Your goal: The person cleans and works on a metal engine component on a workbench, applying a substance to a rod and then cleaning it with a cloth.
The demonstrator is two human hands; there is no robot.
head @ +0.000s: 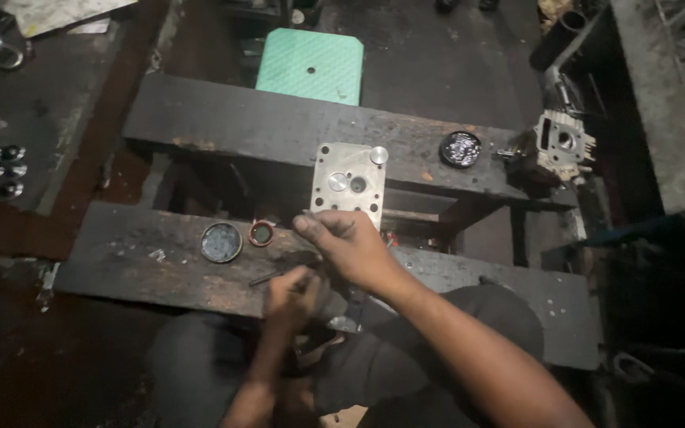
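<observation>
The right hand (350,242) covers the near end of the metal plate (349,186), so that end's shape cannot be told. What its fingertips pinch is too small to make out. The left hand (291,295), just below the plate, is blurred; the thin dark rod (265,278) at its fingers is barely readable. Both forearms run off the bottom edge. Right of the plate, the engine part (562,144) is half lost in shadow.

There is only one view. The camera sits on the person's head and looks almost straight down, close above the dark wooden bench (200,273).
</observation>
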